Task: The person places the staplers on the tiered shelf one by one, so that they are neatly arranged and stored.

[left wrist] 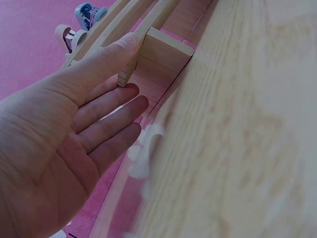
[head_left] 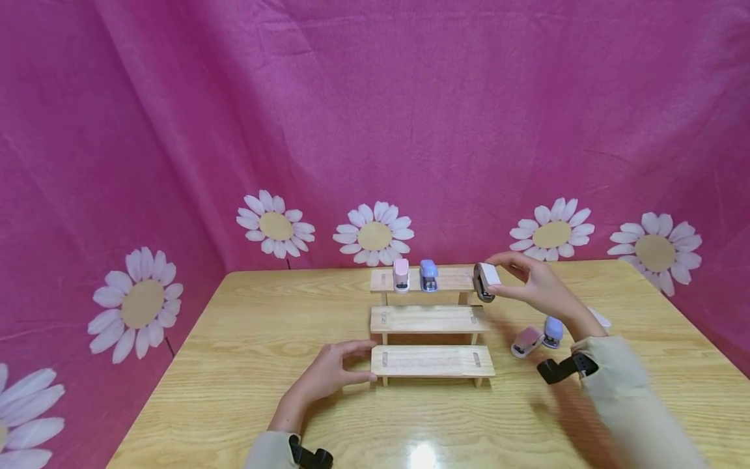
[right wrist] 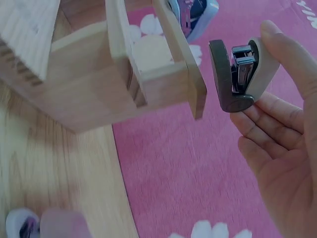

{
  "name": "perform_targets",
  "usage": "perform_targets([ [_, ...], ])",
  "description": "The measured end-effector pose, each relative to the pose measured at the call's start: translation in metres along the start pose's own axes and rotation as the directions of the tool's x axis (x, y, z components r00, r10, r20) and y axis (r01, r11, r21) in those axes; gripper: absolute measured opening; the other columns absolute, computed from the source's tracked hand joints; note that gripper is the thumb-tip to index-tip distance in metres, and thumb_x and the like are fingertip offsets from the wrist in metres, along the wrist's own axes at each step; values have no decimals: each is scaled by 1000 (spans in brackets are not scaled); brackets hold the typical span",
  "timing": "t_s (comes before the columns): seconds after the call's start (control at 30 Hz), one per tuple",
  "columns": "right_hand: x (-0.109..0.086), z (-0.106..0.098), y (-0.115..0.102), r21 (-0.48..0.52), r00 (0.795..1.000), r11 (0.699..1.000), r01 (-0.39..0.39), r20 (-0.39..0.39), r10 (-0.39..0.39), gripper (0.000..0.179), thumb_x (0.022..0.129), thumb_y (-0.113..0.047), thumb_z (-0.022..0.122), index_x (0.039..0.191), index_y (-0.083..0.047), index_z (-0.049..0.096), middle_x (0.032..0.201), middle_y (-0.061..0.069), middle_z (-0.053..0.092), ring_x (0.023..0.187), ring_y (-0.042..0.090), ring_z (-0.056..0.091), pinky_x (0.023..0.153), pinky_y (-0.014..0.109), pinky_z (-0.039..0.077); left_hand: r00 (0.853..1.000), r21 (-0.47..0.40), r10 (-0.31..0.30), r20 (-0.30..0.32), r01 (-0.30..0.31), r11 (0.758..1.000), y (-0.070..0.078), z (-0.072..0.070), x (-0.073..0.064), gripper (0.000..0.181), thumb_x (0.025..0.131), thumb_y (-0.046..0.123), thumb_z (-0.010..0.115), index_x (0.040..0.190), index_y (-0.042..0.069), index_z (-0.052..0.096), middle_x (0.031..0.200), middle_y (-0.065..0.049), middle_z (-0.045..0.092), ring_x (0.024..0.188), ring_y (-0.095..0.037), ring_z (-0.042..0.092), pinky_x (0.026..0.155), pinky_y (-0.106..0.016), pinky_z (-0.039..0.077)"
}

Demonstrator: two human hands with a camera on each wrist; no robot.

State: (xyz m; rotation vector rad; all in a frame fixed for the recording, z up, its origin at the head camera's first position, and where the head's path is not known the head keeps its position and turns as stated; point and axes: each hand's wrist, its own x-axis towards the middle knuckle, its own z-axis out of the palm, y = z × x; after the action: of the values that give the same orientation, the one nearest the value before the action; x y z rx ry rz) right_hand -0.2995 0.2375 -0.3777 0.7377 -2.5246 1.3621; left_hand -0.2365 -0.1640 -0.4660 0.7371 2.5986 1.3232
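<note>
Right wrist: stapler (right wrist: 241, 74) clear of shelf (right wrist: 180, 49)

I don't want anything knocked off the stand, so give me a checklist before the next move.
1. Right hand holding the white-topped stapler: ok, between thumb and fingers.
2. That stapler resting on the top step: not ok, a gap shows between them.
3. Room on that step: ok, bare wood right of the blue stapler.
4. Blue stapler and its pink neighbour upright: ok.
5. Left hand at the stand: ok, at the bottom step's left end.
6. Half-hidden white object at right: cannot tell what it is.
</note>
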Motion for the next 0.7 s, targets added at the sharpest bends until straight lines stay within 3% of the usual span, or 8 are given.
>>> perform_targets([
  [0.23,19,12,-6,-10,1000,1000,0,17,0,43,85,-18,77,123,-3,62,125,14,64,116,-11,52,102,0,36,1000,-8,-2,2,2,1000,0,0,0,60,82,32,78,134,9,60,129,-9,67,121,-25,63,110,-48,45],
  [0.37,28,17,-7,-22,999,1000,-19,40,20,44,85,-21,78,123,-6,62,126,12,64,118,3,55,104,1,37,1000,-6,2,2,-2,1000,0,0,0,60,82,32,78,134,8,60,130,-10,66,120,-25,64,108,-46,48],
  [0.47,33,21,-8,-32,998,999,-22,54,24,45,84,-24,78,123,-6,63,125,12,64,122,19,57,108,14,43,1000,-7,1,4,-1,1000,0,0,-1,60,82,31,78,134,8,60,130,-10,66,120,-25,64,108,-46,48],
  [0.6,38,25,-9,-34,998,999,-20,60,22,45,84,-23,78,122,-5,63,124,14,64,121,26,59,105,27,50,1000,-8,-3,4,3,1000,1,0,-1,59,82,31,78,134,9,60,130,-9,66,120,-24,64,108,-45,48],
  [0.7,40,27,-9,-32,997,999,-25,69,27,46,84,-23,78,122,-3,62,124,15,63,120,28,61,100,19,52,1000,-10,-2,1,2,1000,1,0,-1,58,82,31,79,133,10,61,129,-9,67,119,-23,64,108,-45,48],
])
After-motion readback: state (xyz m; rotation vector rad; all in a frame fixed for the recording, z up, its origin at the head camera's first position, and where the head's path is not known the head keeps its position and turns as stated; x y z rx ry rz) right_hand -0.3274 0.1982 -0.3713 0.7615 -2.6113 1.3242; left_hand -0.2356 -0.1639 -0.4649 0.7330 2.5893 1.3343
